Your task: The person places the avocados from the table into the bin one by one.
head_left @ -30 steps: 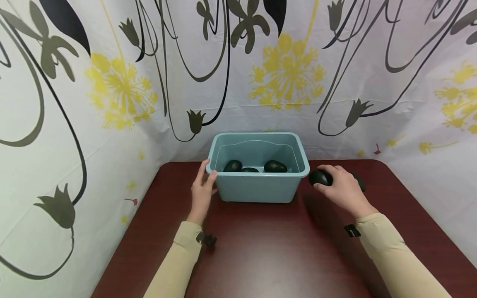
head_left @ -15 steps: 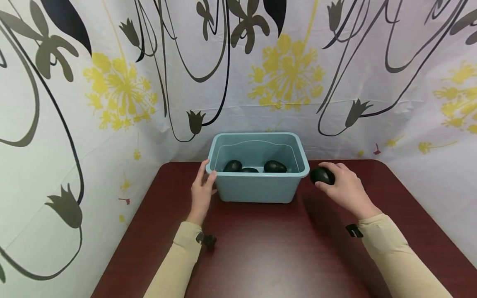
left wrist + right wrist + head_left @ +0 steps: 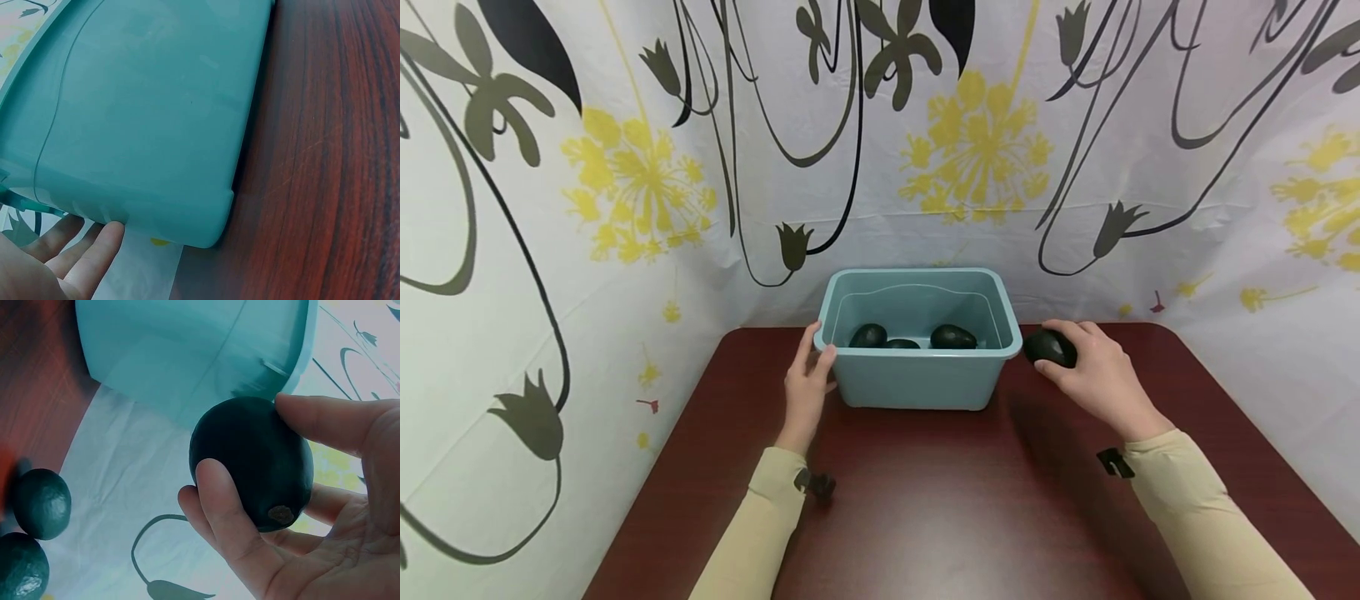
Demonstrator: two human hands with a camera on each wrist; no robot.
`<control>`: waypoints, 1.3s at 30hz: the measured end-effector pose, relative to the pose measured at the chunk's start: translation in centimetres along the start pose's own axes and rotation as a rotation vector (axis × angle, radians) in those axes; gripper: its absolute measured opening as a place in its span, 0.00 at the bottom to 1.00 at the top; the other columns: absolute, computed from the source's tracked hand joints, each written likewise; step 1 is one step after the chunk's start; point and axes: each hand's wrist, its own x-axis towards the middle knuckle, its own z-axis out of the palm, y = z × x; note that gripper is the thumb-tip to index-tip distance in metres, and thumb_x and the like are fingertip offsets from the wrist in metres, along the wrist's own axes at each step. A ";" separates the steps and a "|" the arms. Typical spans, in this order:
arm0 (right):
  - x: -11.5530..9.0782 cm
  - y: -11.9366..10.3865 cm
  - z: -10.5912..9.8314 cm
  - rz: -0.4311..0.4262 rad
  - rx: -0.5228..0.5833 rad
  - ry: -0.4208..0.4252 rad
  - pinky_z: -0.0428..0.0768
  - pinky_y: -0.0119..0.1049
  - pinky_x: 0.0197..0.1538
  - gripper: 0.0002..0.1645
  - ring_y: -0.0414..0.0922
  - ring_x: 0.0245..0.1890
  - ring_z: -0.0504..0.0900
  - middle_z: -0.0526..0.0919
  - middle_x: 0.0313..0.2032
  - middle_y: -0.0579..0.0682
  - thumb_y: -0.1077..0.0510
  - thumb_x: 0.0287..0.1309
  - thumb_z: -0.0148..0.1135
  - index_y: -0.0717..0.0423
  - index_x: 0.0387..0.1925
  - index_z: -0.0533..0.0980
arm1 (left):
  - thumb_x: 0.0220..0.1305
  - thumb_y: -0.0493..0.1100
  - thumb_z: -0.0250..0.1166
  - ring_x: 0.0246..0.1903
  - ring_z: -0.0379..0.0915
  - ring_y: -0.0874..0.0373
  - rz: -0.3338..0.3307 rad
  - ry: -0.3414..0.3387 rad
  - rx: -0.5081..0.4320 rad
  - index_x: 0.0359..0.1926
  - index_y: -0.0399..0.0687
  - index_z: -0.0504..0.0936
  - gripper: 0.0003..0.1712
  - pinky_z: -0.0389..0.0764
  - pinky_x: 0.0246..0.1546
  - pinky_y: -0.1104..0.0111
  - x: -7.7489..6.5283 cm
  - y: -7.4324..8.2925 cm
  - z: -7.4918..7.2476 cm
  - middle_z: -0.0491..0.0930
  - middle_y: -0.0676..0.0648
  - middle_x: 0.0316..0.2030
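Observation:
A light-blue plastic bin [image 3: 917, 379] stands at the table's back edge, with dark green avocados [image 3: 953, 337] on its floor. At its left front corner, my left hand [image 3: 807, 385] touches the rim and side; in the left wrist view its fingertips [image 3: 112, 232] rest against the bin wall. Just right of the bin, my right hand [image 3: 1097, 375] grips a dark avocado [image 3: 250, 459] between thumb and fingers, its stem scar showing in the right wrist view. The held avocado is beside the bin's right rim, outside it.
Two more avocados [image 3: 42, 504] lie on the table in the right wrist view; my right hand hides them from the head view. The dark red-brown table [image 3: 910, 492] meets a flower-printed cloth [image 3: 880, 183] behind and at the sides.
My right hand has shifted slightly right and back with the avocado, and another avocado seen behind it one second ago is now hidden. The left hand and bin stay put.

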 end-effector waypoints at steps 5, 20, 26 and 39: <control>0.1 -0.4 -0.4 -0.004 -0.006 0.008 0.74 0.62 0.44 0.35 0.62 0.49 0.76 0.75 0.56 0.61 0.49 0.57 0.73 0.52 0.65 0.73 | 0.71 0.59 0.62 0.59 0.73 0.52 -0.007 0.001 0.003 0.74 0.72 0.64 0.34 0.81 0.50 0.48 -0.3 0.6 0.0 0.72 0.42 0.65; 0.6 -1.2 -1.3 -0.016 0.002 0.021 0.74 0.63 0.45 0.35 0.62 0.50 0.75 0.74 0.57 0.60 0.50 0.58 0.73 0.49 0.66 0.73 | 0.72 0.56 0.62 0.59 0.73 0.51 -0.010 0.013 0.010 0.74 0.73 0.65 0.32 0.81 0.49 0.47 -0.2 0.6 0.1 0.73 0.45 0.64; 0.7 -1.8 -1.5 -0.040 0.006 0.044 0.73 0.62 0.45 0.35 0.60 0.50 0.75 0.75 0.56 0.58 0.51 0.56 0.74 0.48 0.65 0.74 | 0.72 0.55 0.62 0.59 0.73 0.51 -0.014 0.015 0.006 0.74 0.73 0.64 0.32 0.81 0.49 0.47 -0.2 0.5 0.1 0.74 0.45 0.63; 1.8 -3.4 -2.2 -0.119 -0.006 0.067 0.74 0.59 0.43 0.36 0.58 0.48 0.77 0.75 0.55 0.56 0.52 0.54 0.77 0.46 0.65 0.75 | 0.72 0.56 0.61 0.60 0.73 0.50 -0.009 0.011 0.014 0.74 0.71 0.64 0.33 0.80 0.49 0.46 -0.2 0.7 0.1 0.71 0.40 0.66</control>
